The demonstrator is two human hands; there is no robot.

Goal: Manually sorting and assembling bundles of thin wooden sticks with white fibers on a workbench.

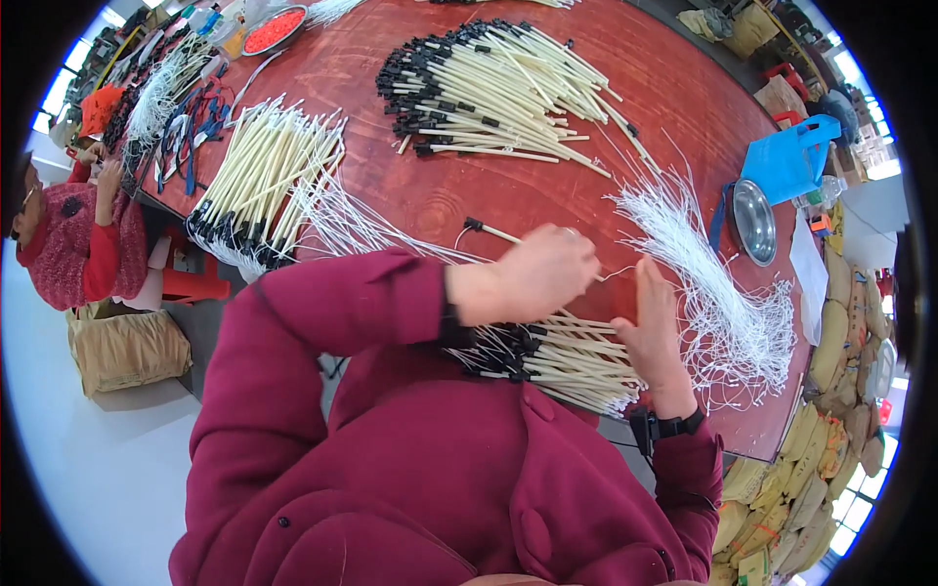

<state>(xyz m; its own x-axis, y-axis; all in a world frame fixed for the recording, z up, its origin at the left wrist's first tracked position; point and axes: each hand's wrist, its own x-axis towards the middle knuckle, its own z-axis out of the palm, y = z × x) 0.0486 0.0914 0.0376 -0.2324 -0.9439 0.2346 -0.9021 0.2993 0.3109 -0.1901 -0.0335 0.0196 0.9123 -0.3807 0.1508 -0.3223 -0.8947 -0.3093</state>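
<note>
My left hand [542,275] is closed around a thin cream stick [501,233], crossing the table in front of me. A black cap sits on the stick's left end, and its right tip shows past my fingers. To its right, my right hand [653,327] is raised with the fingers stretched up and the thumb apart. A white string runs from near the stick's tip toward those fingertips; whether they touch it I cannot tell. Below both hands, a pile of black-capped sticks [576,363] lies at the table's near edge. A bundle of white strings [718,283] spreads out to the right.
On the red table [410,200] lie a far heap of capped sticks [508,88] and a left bundle with strings [264,181]. A metal bowl [753,223] and a blue plastic container [791,159] stand right. A co-worker [83,234] sits at left; sacks [796,479] are stacked right.
</note>
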